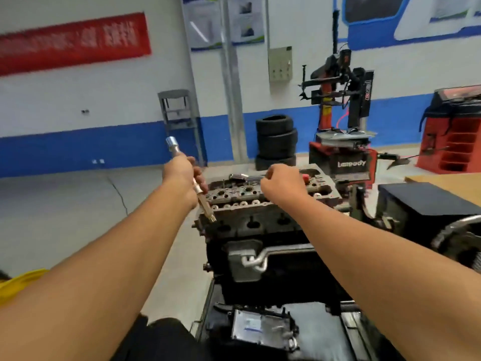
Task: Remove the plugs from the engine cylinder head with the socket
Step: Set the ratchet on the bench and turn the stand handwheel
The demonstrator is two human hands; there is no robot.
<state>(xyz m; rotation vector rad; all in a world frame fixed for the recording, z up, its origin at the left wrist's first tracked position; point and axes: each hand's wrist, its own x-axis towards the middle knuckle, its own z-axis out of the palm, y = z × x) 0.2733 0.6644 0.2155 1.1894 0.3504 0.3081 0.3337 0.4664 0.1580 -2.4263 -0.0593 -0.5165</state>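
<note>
Cylinder head (pixel 265 199): atop the engine block (pixel 273 256) at centre, plug wells open along its top; loose metal tools lie on its far edge, type unclear. Socket (pixel 172 143): chrome, on a long tool held tilted, socket end up and to the far left, slim tip down at the head's near-left corner. Left hand (pixel 182 175): fingers wrapped round the tool's mid-shaft. Right hand (pixel 282 182): over the head's right half, fingers curled; whether it pinches anything cannot be told. Beyond: stacked tyres (pixel 276 142) by the far wall; tyre changer (pixel 341 121) to their right; red cabinet (pixel 453 131) at far right.
</note>
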